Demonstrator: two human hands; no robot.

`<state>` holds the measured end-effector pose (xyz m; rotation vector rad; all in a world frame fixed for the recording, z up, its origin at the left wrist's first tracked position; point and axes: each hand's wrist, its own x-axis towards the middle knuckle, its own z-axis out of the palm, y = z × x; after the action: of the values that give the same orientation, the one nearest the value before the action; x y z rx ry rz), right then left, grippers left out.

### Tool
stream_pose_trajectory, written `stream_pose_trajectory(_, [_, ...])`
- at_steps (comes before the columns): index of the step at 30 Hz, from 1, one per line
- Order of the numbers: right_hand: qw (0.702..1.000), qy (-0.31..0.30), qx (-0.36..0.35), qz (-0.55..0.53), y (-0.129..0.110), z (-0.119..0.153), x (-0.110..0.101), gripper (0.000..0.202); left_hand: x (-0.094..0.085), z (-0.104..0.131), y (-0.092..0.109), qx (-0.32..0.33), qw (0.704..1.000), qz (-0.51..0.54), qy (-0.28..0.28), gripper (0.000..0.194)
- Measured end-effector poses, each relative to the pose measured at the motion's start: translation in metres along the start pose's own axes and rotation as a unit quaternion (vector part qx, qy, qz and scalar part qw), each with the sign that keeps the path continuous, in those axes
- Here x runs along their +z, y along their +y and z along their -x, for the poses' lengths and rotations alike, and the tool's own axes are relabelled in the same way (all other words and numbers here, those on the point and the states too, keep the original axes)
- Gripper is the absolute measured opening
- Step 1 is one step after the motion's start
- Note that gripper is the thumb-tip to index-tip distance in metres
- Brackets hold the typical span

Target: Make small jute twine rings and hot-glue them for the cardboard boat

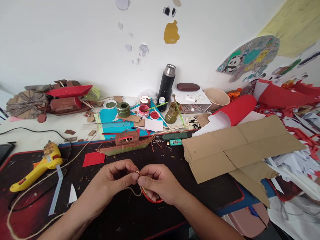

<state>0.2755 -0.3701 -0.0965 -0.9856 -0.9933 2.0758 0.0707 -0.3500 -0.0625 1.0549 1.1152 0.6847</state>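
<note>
Near the front centre of the dark mat, my left hand (120, 176) pinches thin twine between thumb and forefinger. My right hand (160, 183) meets it fingertip to fingertip, closed on the same small bit of twine. A loop of the twine (134, 192) hangs below my fingers, and a longer length runs in a wide curve on the left. Something with a red curved rim (152, 200) shows under my right hand, mostly hidden by it. Behind my hands a small brown and green model boat (126, 143) stands on the mat, beside a red paper piece (93, 159).
A yellow glue gun (37, 166) with a cable lies at left. Paint jars, brushes and a black thermos (166, 83) stand at the back. Cardboard (240, 146), a red paper roll (236, 110) and paper scraps cover the right. Another model boat (66, 100) sits back left.
</note>
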Motion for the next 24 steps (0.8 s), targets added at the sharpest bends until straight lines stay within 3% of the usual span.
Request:
stream_pose_trajectory(7, [0.995,0.042,-0.011,0.092,0.0,0.003,0.007,0.048,0.0,0.001,0.01,0.018,0.995,-0.098,0.01,0.037])
stream_pose_trajectory(11, [0.995,0.06,-0.016,0.081,-0.003,0.002,0.007,0.051,0.003,0.0,0.007,0.016,0.998,-0.063,0.003,0.041])
stream_pose_trajectory(14, [0.995,0.072,-0.039,0.049,-0.005,0.0,0.005,0.052,0.006,0.0,0.002,0.02,0.999,-0.01,0.023,0.056])
stream_pose_trajectory(16, [0.995,0.077,-0.054,0.021,-0.005,0.0,0.003,0.054,0.007,0.002,-0.001,0.012,1.0,0.024,-0.006,0.066])
stream_pose_trajectory(20, [0.994,0.088,-0.069,-0.017,-0.003,-0.001,0.002,0.056,0.01,0.007,-0.003,-0.021,0.99,0.046,-0.129,0.061])
stream_pose_trajectory(24, [0.991,0.097,-0.084,-0.027,-0.001,-0.002,0.002,0.052,0.01,0.009,-0.008,-0.043,0.989,0.018,-0.138,0.062])
